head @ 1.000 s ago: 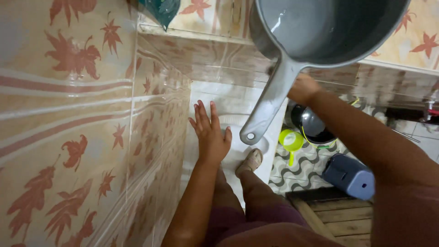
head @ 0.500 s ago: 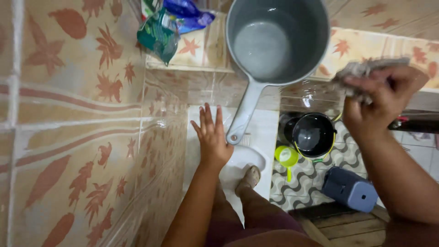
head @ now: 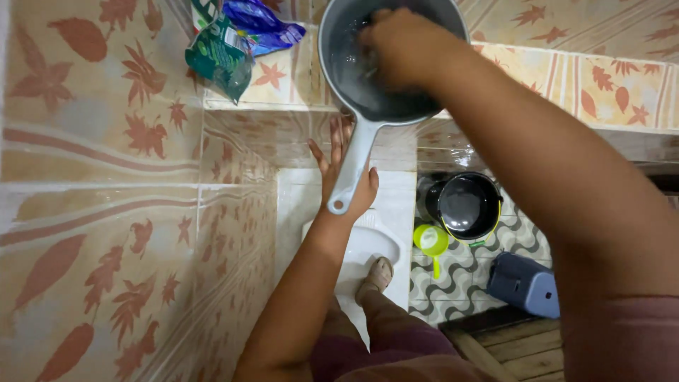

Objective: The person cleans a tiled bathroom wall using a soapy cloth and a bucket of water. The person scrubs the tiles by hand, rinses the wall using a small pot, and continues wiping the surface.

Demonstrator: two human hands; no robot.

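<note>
Head view: right hand [head: 403, 46] curled, grip unclear, inside grey dipper [head: 353, 78] on ledge [head: 283, 88] at top centre, left hand [head: 343, 180] spread flat below handle [head: 351, 166]; probably light, stiff, wet-slick, best gripped by handle.

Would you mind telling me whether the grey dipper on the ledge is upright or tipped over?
Upright. The grey dipper sits on the tiled ledge with its mouth up, and the right hand reaches inside it.
</note>
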